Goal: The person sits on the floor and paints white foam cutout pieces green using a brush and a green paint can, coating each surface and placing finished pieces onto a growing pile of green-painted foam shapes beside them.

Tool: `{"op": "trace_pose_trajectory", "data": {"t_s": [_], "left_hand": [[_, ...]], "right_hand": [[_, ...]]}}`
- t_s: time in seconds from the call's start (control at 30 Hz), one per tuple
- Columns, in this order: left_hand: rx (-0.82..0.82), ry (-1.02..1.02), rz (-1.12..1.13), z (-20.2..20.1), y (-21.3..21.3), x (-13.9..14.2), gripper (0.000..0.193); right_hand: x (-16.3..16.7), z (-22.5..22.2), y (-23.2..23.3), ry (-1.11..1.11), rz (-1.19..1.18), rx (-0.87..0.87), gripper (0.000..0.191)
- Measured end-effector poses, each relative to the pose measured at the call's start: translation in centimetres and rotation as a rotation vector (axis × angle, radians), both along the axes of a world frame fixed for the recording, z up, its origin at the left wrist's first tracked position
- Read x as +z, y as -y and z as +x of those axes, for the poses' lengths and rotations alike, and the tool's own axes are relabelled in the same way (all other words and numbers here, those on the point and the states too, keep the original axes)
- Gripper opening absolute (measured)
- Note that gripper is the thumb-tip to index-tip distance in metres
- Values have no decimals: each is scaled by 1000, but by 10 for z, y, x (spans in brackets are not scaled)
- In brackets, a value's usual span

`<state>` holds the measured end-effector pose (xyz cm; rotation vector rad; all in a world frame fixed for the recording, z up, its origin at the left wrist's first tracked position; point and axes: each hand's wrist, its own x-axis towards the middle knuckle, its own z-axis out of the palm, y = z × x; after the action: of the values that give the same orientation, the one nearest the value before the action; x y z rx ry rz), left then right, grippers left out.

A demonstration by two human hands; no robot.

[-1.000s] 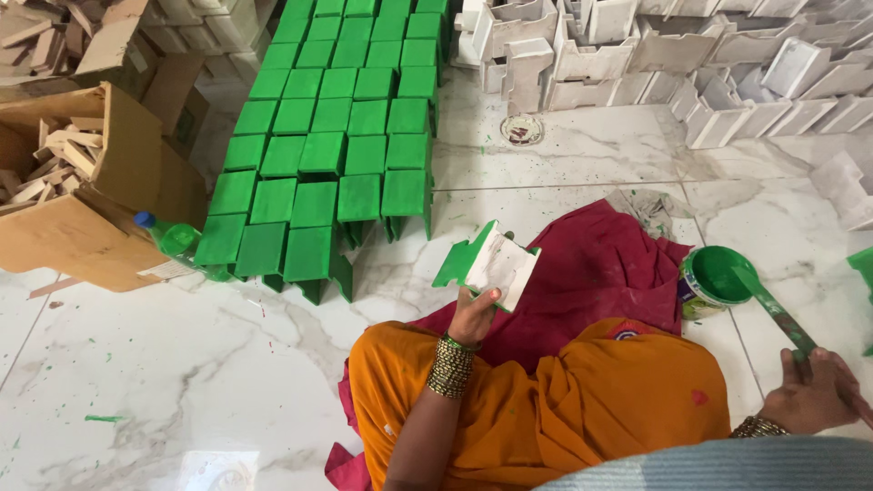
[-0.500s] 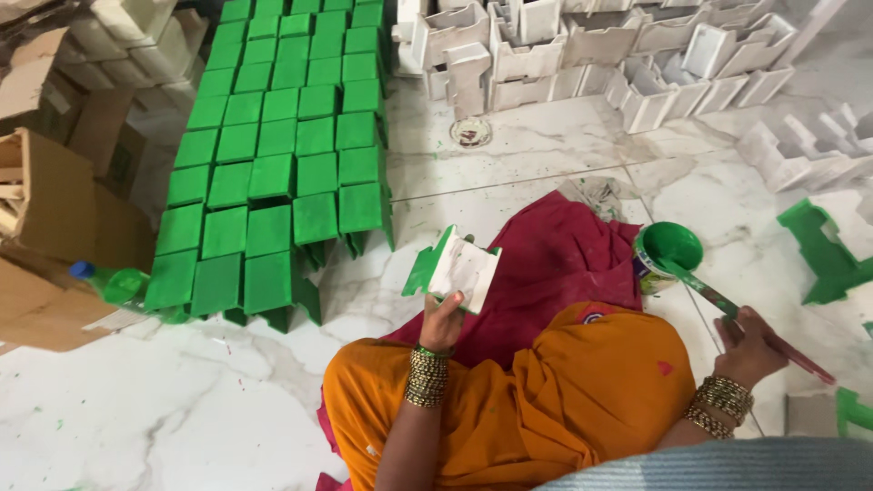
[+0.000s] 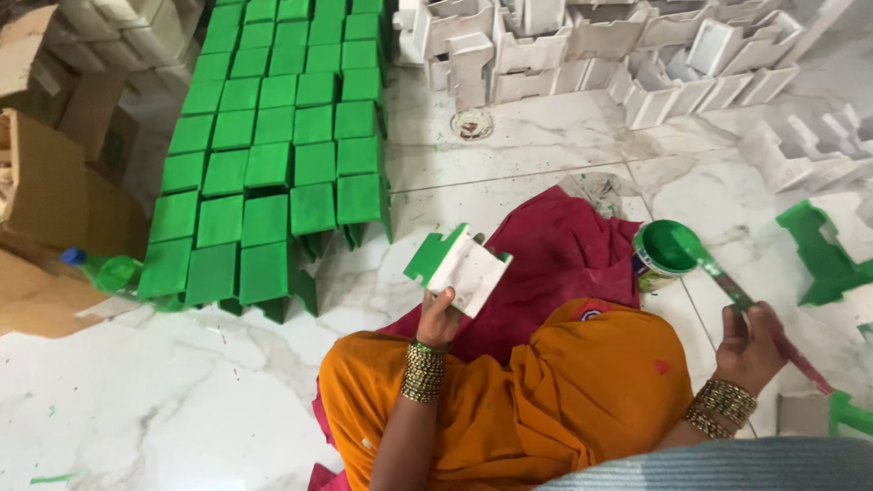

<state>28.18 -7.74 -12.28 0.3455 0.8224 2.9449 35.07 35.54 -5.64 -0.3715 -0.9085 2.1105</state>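
Observation:
My left hand (image 3: 439, 317) holds up a small white wooden stand (image 3: 462, 268) whose one side is painted green. My right hand (image 3: 748, 347) grips a long paintbrush (image 3: 727, 285); its green-coated bristles rest in an open can of green paint (image 3: 664, 253) on the floor to the right of my knee. Both wrists carry stacked bangles. My lap is covered by orange cloth (image 3: 546, 400), with a dark red cloth (image 3: 555, 255) spread under it.
Rows of green-painted stands (image 3: 273, 136) fill the floor ahead left. Unpainted white stands (image 3: 637, 45) are piled at the back and right. Cardboard boxes (image 3: 45, 182) and a green bottle (image 3: 105, 271) lie left. A single green stand (image 3: 823, 255) sits far right.
The view has swung to the right and drawn closer. My right hand has brought the brush so that its tip sits in the paint can; the left hand keeps holding the stand.

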Motion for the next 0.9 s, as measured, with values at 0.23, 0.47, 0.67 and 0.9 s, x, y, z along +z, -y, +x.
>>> {"op": "trace_pose_trajectory", "data": {"t_s": [0.23, 0.47, 0.67, 0.9], "left_hand": [[-81, 61, 27, -9, 1, -1, 93], [-180, 95, -26, -21, -4, -5, 111], [-185, 94, -100, -24, -6, -19, 113], [-214, 136, -154, -24, -6, -24, 111]], "right_hand": [[8, -22, 27, -214, 61, 405, 20], [36, -31, 117, -280, 240, 576, 25], [40, -30, 165, -267, 289, 571, 28], [37, -29, 179, -246, 326, 598, 28]]}}
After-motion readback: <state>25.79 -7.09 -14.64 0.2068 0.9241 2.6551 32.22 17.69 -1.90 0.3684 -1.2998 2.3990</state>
